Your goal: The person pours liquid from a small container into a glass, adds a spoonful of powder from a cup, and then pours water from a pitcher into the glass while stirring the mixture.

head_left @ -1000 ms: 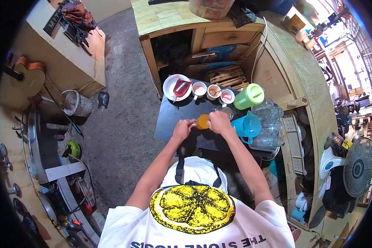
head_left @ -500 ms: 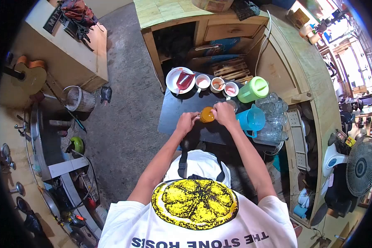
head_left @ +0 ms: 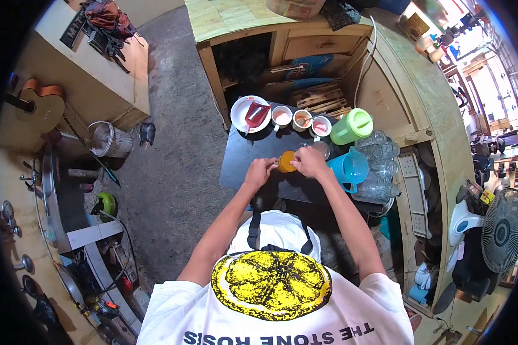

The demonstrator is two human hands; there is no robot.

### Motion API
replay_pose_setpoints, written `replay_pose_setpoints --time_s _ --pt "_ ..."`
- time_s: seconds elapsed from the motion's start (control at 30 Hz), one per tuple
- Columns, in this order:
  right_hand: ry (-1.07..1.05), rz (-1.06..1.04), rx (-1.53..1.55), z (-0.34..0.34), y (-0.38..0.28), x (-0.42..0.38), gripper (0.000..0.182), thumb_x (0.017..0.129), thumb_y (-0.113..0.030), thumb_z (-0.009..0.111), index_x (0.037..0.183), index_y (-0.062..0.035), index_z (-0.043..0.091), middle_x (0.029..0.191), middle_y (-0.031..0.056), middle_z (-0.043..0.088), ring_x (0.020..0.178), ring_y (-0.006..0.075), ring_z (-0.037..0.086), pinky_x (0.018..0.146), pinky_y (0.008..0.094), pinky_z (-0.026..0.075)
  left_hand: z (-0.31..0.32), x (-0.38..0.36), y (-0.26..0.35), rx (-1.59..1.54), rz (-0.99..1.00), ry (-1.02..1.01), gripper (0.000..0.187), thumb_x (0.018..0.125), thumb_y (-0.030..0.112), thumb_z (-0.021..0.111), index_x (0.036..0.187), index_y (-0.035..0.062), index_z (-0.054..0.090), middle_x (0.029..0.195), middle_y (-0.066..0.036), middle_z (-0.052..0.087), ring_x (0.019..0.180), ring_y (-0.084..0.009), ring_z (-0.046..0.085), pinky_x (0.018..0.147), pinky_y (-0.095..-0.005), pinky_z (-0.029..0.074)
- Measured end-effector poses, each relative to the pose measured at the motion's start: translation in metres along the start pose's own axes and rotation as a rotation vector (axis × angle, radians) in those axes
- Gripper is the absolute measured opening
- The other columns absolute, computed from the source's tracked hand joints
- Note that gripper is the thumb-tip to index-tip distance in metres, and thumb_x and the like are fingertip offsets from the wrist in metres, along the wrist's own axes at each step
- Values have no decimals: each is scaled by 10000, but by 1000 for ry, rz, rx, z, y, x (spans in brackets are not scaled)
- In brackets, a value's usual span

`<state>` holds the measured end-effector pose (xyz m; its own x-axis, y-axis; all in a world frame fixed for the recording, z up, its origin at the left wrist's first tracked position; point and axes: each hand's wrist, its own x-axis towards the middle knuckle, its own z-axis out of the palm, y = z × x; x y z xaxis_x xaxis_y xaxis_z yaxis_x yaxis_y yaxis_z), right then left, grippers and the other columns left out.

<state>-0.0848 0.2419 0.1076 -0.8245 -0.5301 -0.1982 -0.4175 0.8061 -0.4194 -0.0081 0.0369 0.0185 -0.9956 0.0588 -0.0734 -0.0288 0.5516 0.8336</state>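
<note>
A glass mug (head_left: 285,163) of orange liquid is at the near side of the dark table (head_left: 239,158). My left hand (head_left: 261,171) is closed around its handle. My right hand (head_left: 309,161) is closed over the right side of the mug's rim; what its fingers hold, if anything, is hidden. Just behind the right hand stands a clear glass (head_left: 324,148), partly covered. To the right of that hand is a blue pitcher (head_left: 351,167).
A white bowl (head_left: 239,109) holding a red packet (head_left: 257,114) sits at the back left. Beside it stand a first cup (head_left: 281,109), a second cup (head_left: 296,126), a third cup (head_left: 327,120) and a green pitcher (head_left: 344,131). Several upturned glasses (head_left: 380,164) crowd the right edge.
My right hand has shifted slightly down and left over the mug. My left hand stays on the handle.
</note>
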Motion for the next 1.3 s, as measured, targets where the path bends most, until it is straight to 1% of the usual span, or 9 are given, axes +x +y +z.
replay_pose_setpoints --time_s 0.13,0.33,0.43,0.53,0.73,0.93,1.03,1.23,1.3 --pt "130 66 -66 -1 -4 0 207 834 -230 725 792 -28 735 795 212 712 809 393 712 734 499 558 -1 1 -1 -6 -13 -12 233 946 199 693 1151 112 760 980 -225 713 906 -431 694 783 -487 546" --pt "-63 50 15 -3 -6 -1 202 839 -236 738 827 -34 742 838 211 724 830 384 717 748 491 564 5 1 -7 -6 1 8 231 940 205 701 1148 124 761 982 -226 712 911 -434 693 785 -484 549" --pt "93 110 -99 -3 -9 -1 217 836 -239 743 813 -23 739 834 215 722 838 383 719 762 486 565 4 1 -8 0 2 6 228 939 200 701 1146 124 760 983 -227 712 913 -434 693 783 -484 549" --pt "-66 112 -113 -8 -7 -2 214 831 -235 750 804 -24 737 847 210 726 843 379 721 764 487 566 4 0 -6 -6 -1 0 226 939 196 700 1143 118 757 984 -225 712 912 -432 693 780 -485 549" --pt "109 147 -99 -9 -16 -1 207 823 -228 766 798 -24 734 833 208 725 853 377 723 751 488 567 -1 0 2 13 -3 -8 221 938 193 698 1135 111 755 980 -221 714 904 -426 697 772 -484 549" --pt "-53 67 -29 -5 -10 2 209 821 -242 766 791 -37 744 824 210 725 840 373 727 727 476 573 4 2 -6 5 19 12 226 942 202 693 1139 113 758 965 -226 712 891 -427 697 772 -485 550" --pt "146 130 -97 -1 -12 0 203 824 -237 757 781 -39 747 825 212 728 842 375 728 743 485 569 1 1 -4 16 13 6 232 942 203 693 1147 115 759 964 -231 709 890 -429 696 772 -487 548" --pt "24 49 4 7 -2 -1 205 845 -234 740 798 -35 754 780 230 705 774 400 707 751 518 538 5 3 -9 7 -1 -8 239 943 194 699 1159 109 757 979 -238 704 898 -431 694 772 -491 545" --pt "126 83 -57 5 -2 0 204 819 -235 752 761 -39 749 781 223 714 792 391 713 769 521 536 5 2 -9 15 2 -5 240 943 193 701 1160 107 757 980 -239 703 901 -432 693 773 -491 545"
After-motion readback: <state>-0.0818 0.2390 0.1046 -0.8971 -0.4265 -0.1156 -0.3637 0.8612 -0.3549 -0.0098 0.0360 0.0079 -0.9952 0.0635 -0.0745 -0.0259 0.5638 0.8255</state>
